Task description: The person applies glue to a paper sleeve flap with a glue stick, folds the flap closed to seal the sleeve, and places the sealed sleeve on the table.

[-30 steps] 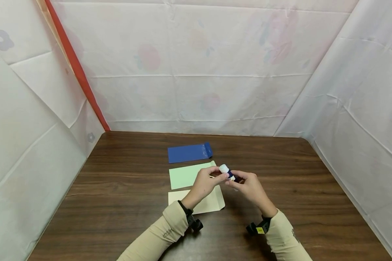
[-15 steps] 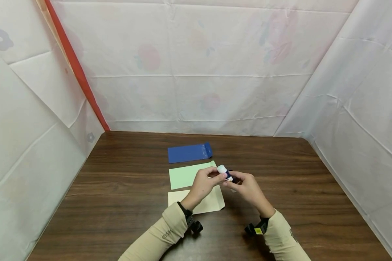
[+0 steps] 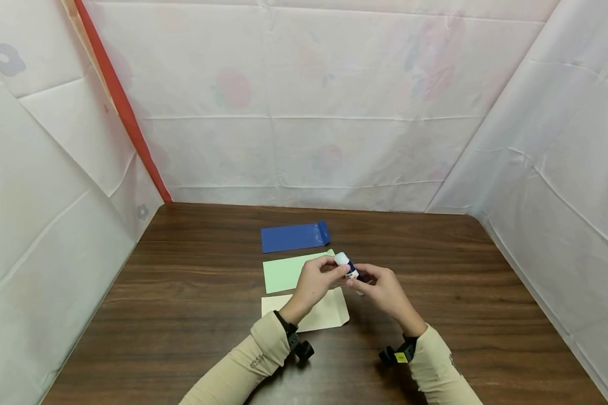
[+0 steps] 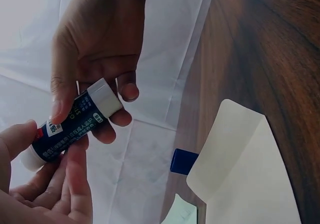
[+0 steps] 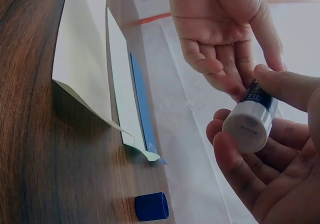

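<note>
A dark blue glue stick [image 3: 353, 273] with white ends is held in the air between both hands, tilted. My left hand [image 3: 312, 285] pinches it near its upper white end, thumb on one side and fingers behind, as the left wrist view shows. Around the lower half, by the white base [image 5: 246, 127], my right hand [image 3: 385, 285] grips it with thumb and curled fingers. A loose blue cap [image 5: 151, 207] lies on the table in the right wrist view. Below the hands is a cream envelope [image 3: 324, 315] with its flap to the right.
Behind the cream envelope lie a light green envelope [image 3: 284, 274], partly covered by my left hand, and a blue envelope [image 3: 290, 238] with whitish smears by its flap. All rest on the dark wooden table [image 3: 192, 315]. White printed sheets [image 3: 304, 101] wall in its back and sides.
The glue stick has shifted slightly left, and its upper white end is a little farther from me. Both hands keep hold of it. The envelopes stay where they were.
</note>
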Demonstrator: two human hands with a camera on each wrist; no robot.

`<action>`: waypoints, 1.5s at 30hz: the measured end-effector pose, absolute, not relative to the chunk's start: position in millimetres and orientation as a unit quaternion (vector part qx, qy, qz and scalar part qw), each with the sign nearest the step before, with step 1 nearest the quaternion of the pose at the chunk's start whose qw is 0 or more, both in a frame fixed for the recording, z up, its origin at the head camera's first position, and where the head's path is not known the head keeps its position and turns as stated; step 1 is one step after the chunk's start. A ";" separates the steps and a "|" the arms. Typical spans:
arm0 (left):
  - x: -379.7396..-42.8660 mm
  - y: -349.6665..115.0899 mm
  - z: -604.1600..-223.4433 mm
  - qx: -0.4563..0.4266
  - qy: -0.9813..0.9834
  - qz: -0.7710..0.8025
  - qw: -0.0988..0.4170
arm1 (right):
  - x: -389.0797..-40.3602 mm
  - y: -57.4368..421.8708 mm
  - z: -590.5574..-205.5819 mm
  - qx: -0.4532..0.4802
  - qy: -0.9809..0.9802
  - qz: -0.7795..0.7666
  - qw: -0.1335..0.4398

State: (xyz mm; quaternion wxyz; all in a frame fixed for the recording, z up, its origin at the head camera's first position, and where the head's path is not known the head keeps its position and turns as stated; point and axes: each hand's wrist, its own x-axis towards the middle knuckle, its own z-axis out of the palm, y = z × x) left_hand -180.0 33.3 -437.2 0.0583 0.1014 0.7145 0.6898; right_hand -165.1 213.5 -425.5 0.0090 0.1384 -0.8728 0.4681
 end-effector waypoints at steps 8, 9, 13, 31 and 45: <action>-181.7 30.4 -434.6 0.084 0.705 0.701 0.062 | -165.1 217.4 -430.6 0.129 -0.869 0.478 -0.010; -181.9 30.2 -434.1 0.084 0.703 0.703 0.062 | -165.2 217.9 -431.2 0.129 -0.867 0.482 -0.012; -181.8 28.9 -432.1 0.077 0.703 0.705 0.061 | -165.6 218.5 -432.3 0.133 -0.860 0.492 -0.020; -183.4 25.8 -434.9 0.065 0.689 0.719 0.065 | -165.6 220.5 -433.8 0.124 -0.861 0.492 -0.026; -182.7 28.5 -435.5 0.066 0.697 0.712 0.055 | -162.0 219.3 -434.0 0.152 -0.867 0.474 -0.001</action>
